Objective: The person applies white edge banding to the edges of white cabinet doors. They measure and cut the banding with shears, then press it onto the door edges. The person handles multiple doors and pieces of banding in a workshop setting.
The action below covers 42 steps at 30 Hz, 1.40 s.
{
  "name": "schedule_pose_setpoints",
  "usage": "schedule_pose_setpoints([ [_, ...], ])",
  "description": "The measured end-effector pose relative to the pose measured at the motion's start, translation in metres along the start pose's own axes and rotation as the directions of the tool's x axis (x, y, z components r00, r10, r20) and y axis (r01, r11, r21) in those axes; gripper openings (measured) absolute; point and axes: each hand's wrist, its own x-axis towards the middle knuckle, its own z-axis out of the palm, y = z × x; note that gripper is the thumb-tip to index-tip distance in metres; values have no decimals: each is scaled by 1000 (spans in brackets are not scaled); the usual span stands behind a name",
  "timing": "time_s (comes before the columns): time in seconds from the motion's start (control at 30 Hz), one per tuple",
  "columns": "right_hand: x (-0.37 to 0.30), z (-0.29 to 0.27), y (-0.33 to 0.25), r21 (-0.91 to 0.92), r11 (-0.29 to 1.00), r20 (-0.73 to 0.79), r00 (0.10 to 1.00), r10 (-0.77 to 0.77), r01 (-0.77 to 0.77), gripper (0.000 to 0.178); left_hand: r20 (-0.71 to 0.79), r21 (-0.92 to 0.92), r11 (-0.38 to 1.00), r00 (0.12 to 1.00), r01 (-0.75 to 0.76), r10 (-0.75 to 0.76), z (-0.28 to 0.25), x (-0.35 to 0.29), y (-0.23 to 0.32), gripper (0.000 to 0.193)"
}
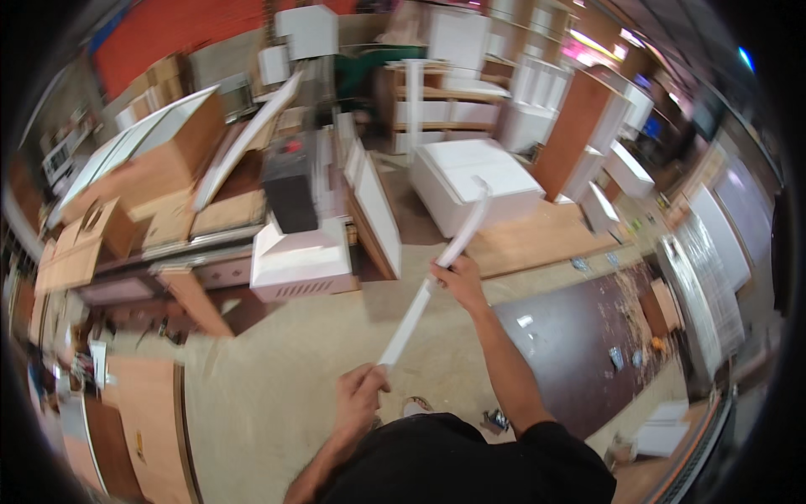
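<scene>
A long, narrow white strip (407, 327) runs slantwise in front of me, its far end pointing away and to the right. My left hand (361, 392) is closed around its near end. Farther up, at about the middle, my right hand (458, 282) grips the same strip with bent fingers. The far end is blurred and overlaps the view of a white box-shaped cabinet (432, 202) on the floor; whether they touch I cannot tell.
A dark board (579, 344) with wood shavings lies on the floor to the right. A wooden panel (537, 239) lies beyond it. At left stand a workbench (126, 290), a white vented hood (302, 262) and leaning panels (374, 206). A brown board (147, 420) is at lower left.
</scene>
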Motion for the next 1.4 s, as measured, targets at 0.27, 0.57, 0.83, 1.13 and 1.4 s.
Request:
schedule_pose_setpoints([
  [0.27, 31, -88, -38, -45, 995, -175, 980, -92, 86, 18, 61, -131, 991, 998, -12, 20, -4, -25, 21, 34],
  [0.57, 57, -197, -32, -233, 970, -371, 917, -148, 63, 21, 190, -73, 992, 975, -101, 114, -42, -47, 20, 34],
  [0.83, 59, -283, -38, -329, 940, -472, 846, -248, 92, 17, 266, 54, 996, 962, -72, 55, -60, -73, 54, 40],
  [1.13, 39, -335, -45, -398, 915, -545, 784, -297, 69, 18, 291, 61, 998, 957, -6, -12, -68, -76, 56, 42],
  [1.4, 23, -357, -26, -404, 915, -615, 741, -269, -3, 26, 322, 81, 997, 946, 5, -31, -67, -71, 52, 43],
])
